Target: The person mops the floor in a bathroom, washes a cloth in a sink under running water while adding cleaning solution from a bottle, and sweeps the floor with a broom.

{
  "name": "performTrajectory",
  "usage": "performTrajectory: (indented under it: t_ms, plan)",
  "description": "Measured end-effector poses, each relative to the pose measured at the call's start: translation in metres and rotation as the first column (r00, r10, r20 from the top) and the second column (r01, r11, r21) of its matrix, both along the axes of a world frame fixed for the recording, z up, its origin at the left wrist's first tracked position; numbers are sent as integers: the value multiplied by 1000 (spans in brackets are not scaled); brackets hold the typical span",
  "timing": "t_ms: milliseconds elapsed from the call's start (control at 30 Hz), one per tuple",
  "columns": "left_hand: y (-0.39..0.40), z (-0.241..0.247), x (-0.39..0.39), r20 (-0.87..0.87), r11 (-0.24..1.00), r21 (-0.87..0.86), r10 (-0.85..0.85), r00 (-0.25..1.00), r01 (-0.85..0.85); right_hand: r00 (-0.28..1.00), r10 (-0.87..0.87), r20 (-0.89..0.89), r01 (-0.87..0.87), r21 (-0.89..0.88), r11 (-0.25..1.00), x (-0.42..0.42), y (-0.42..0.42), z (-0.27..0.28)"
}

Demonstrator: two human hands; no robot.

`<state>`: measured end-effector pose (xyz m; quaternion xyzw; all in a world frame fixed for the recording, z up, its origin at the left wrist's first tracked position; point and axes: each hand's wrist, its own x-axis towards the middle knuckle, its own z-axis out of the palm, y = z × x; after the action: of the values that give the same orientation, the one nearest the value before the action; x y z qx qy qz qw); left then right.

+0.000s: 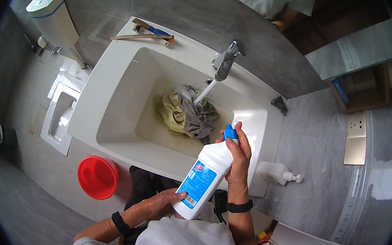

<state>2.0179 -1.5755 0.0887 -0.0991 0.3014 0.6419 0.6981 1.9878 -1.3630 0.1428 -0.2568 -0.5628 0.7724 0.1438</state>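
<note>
A white plastic bottle (207, 175) with a blue nozzle cap (230, 132) and a blue printed label is held tilted between both hands over the sink's front edge. My right hand (238, 154) grips its neck, the fingers around the cap. At the base, my left hand (165, 201) supports the bottle, thumb on the label. Beyond it, wet grey and yellowish cloths (189, 112) lie bunched in cloudy water in the white sink (111, 131). Water runs onto them from the chrome faucet (227, 61).
A scraper with a blue handle (154, 29) and a wooden stick (137, 37) lie on the sink's back-left corner. Dark scrubbing mesh (279, 106) sits at the right corner; a pump bottle (276, 173) is at the right front. A red bucket (98, 177) stands on the floor near a squat toilet (60, 119).
</note>
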Motion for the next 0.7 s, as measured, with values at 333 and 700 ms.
performTrajectory:
  t_ms: [333,700]
  plan:
    - [-11,-14,-8,-432,986,-116,61,900,-123,988,109,114,-120,91,989,1,9,11]
    - [-6,-3,-23,-712,980,-80,-183,678,181,810,556,185,-586,248,771,25,4,68]
